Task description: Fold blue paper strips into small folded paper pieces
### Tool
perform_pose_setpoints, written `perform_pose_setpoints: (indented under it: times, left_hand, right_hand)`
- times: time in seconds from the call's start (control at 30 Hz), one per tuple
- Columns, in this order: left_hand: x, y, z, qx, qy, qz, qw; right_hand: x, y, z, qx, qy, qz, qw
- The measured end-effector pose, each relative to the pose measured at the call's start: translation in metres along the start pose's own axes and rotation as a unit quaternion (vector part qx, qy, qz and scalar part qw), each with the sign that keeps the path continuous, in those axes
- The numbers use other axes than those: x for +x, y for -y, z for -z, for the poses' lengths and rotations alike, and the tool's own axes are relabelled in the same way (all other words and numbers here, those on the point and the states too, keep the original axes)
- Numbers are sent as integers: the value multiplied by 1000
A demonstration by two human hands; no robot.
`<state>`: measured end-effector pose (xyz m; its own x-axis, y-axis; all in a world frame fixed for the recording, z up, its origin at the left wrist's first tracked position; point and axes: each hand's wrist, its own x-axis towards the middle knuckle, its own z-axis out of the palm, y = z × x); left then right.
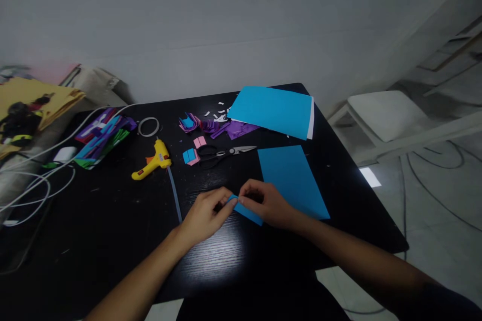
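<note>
Two bare hands are seen working at the near middle of a black table (113,220), which carries everything else. Largest on it is a stack of blue paper sheets (271,110) at the far right, a white sheet showing under its right edge; it is laid well away from the hands, presumably as stock. Nearer, a single blue sheet (291,178) lies flat just right of the hands, its near part hidden under the right wrist, so it is judged to be kept within reach.

At far left a heap of coloured paper pieces (101,138) is piled beside white cables (33,180). A yellow glue gun (152,163) lies on its side left of centre, nozzle pointing away to the far side. Black-handled scissors (222,153) lie shut between glue gun and single sheet. Small folded purple, pink and blue pieces (196,123) are grouped beyond the scissors.

A small blue strip (246,211) is pinched at one end between the left hand (205,215) and right hand (267,205), fingertips of both closed on it, held just above the table; its other end points near-right. Two-handed pinching is judged to suit folding or creasing.

No brand, label or legible writing can be made out.
</note>
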<state>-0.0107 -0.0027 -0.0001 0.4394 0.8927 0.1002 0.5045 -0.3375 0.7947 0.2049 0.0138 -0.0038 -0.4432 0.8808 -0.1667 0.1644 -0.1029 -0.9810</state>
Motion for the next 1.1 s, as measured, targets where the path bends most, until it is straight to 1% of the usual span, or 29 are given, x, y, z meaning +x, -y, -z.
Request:
perform_pose_setpoints:
  times: [1.1]
  left_hand:
    - [0, 0, 2, 3, 15, 5, 1000]
  right_hand:
    - [-1, 0, 2, -12, 2, 8, 1000]
